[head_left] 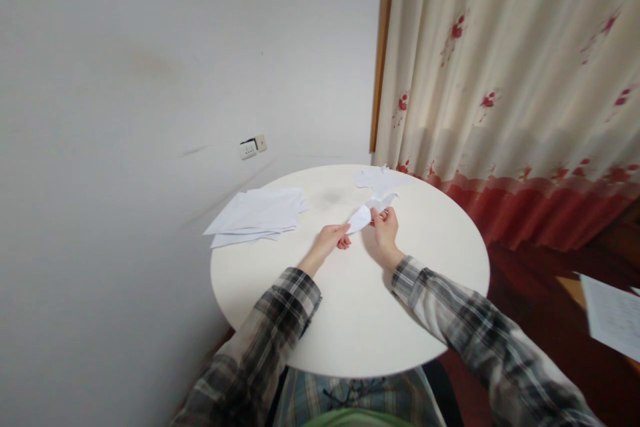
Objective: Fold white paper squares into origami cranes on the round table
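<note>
Pinching one end of a folded paper with the left hand and its farther part with the right hand, probably to keep it taut. Held over the bench, near its middle. Looks white, narrow and creased, with a loose flap past the right hand. Flanked, likely to leave working room, by ragged scraps toward the far edge and stacked sheets at left.

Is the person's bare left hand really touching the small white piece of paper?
Touching. The head view shows it: the left hand has its thumb pressed over the lower-left end of the small white piece of paper.
</note>
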{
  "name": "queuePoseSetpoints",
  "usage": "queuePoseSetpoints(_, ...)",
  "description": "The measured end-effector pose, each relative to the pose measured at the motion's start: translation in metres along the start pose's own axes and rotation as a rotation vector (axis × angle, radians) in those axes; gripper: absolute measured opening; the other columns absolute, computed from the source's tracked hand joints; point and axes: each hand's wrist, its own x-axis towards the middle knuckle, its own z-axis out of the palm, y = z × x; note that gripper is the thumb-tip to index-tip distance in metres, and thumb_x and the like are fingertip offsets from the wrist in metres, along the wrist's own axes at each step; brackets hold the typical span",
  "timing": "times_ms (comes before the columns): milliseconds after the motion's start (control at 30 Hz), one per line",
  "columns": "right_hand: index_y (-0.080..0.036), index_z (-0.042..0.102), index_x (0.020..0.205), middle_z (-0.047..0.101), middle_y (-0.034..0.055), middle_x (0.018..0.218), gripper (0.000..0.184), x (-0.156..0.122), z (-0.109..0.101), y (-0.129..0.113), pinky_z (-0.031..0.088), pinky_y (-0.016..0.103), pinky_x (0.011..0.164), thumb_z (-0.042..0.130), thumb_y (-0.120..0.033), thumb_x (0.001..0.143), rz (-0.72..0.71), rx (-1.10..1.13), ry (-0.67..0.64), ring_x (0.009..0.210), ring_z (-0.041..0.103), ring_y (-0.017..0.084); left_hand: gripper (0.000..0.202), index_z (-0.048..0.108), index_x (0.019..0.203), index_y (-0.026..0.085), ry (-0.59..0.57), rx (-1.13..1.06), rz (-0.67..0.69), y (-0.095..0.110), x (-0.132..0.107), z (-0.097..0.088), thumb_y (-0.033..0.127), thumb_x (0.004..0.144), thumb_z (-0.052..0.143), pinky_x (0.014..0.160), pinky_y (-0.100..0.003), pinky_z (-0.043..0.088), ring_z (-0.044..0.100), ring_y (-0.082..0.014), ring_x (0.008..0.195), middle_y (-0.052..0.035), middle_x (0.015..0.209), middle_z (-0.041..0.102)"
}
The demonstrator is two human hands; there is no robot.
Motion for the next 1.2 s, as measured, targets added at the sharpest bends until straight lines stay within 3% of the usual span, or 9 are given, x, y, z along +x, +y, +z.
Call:
queuePoseSetpoints(133, -0.021, 0.037, 0.065, 0.034, -0.0097, 0.055, 0.028, 0.006, -0.003, 0.000, 0.035, 0.021, 0.046, 0.060, -0.037, 0.064, 0.054, 0.016, 0.050, 0.048, 0.038, 0.007, 0.044, 0.055, 0.049, 0.014, 0.014, 0.017, -0.023, 0.000, 0.000, -0.002, 0.052, 0.071, 0.054, 0.050, -0.023, 0.039, 0.048, -0.0094, 0.043, -0.0020, 0.045, 0.054)
queuePoseSetpoints(233, -0.021, 0.037, 0.063, 0.033, -0.0106, 0.052, 0.031, 0.008, -0.003, 0.001, 0.033, 0.021, 0.043, 0.063, -0.038, 0.060, 0.140, 0.053, -0.020, 0.045, 0.036, 0.007, 0.043, 0.055, 0.050, 0.014, 0.034, -0.021, 0.006, -0.001, 0.000, -0.003, 0.052, 0.070, 0.056, 0.051, -0.024, 0.039, 0.048, -0.0100, 0.045, -0.0019, 0.047, 0.054)
queuePoseSetpoints(300, -0.020, 0.042, 0.064, 0.035, -0.0105, 0.050, 0.031, 0.004, -0.001, 0.001, 0.031, 0.020, 0.043, 0.067, -0.039, 0.057, 0.208, 0.080, -0.134, 0.044, 0.036, 0.007, 0.040, 0.056, 0.056, 0.014, 0.066, -0.078, 0.027, -0.002, 0.000, -0.003, 0.052, 0.070, 0.057, 0.053, -0.024, 0.040, 0.050, -0.0104, 0.048, -0.0022, 0.052, 0.057)
queuePoseSetpoints(467, -0.017, 0.054, 0.067, 0.049, -0.0055, 0.050, 0.032, -0.013, 0.005, -0.005, 0.030, 0.020, 0.042, 0.074, -0.037, 0.053, 0.374, 0.120, -0.581, 0.045, 0.042, 0.007, 0.037, 0.059, 0.079, 0.015, 0.141, -0.278, 0.086, -0.001, 0.002, -0.005, 0.048, 0.064, 0.064, 0.058, -0.023, 0.043, 0.058, -0.0134, 0.066, -0.0036, 0.077, 0.064)
queuePoseSetpoints(567, -0.015, 0.058, 0.068, 0.051, -0.0044, 0.051, 0.030, -0.020, 0.006, -0.012, 0.027, 0.019, 0.040, 0.073, -0.037, 0.055, 0.457, 0.147, -0.724, 0.042, 0.039, 0.006, 0.036, 0.060, 0.083, 0.015, 0.144, -0.353, 0.111, -0.001, 0.004, -0.006, 0.045, 0.063, 0.064, 0.061, -0.023, 0.043, 0.058, -0.0133, 0.069, -0.0041, 0.083, 0.065)
queuePoseSetpoints(867, -0.014, 0.059, 0.067, 0.049, -0.0055, 0.048, 0.021, -0.020, 0.007, -0.018, 0.020, 0.019, 0.038, 0.068, -0.031, 0.058, 0.506, 0.181, -0.739, 0.039, 0.034, 0.005, 0.033, 0.062, 0.088, 0.014, 0.110, -0.385, 0.120, -0.002, 0.005, -0.005, 0.040, 0.066, 0.061, 0.065, -0.023, 0.042, 0.057, -0.0138, 0.073, -0.0052, 0.087, 0.065)
queuePoseSetpoints(1200, -0.015, 0.056, 0.060, 0.041, -0.0083, 0.041, 0.014, -0.024, 0.005, -0.024, 0.018, 0.018, 0.036, 0.063, -0.027, 0.059, 0.475, 0.058, -0.879, 0.036, 0.030, 0.004, 0.022, 0.059, 0.072, 0.016, 0.236, -0.349, 0.152, -0.005, 0.008, -0.008, 0.036, 0.064, 0.058, 0.058, -0.021, 0.039, 0.052, -0.0117, 0.064, -0.0003, 0.069, 0.060)
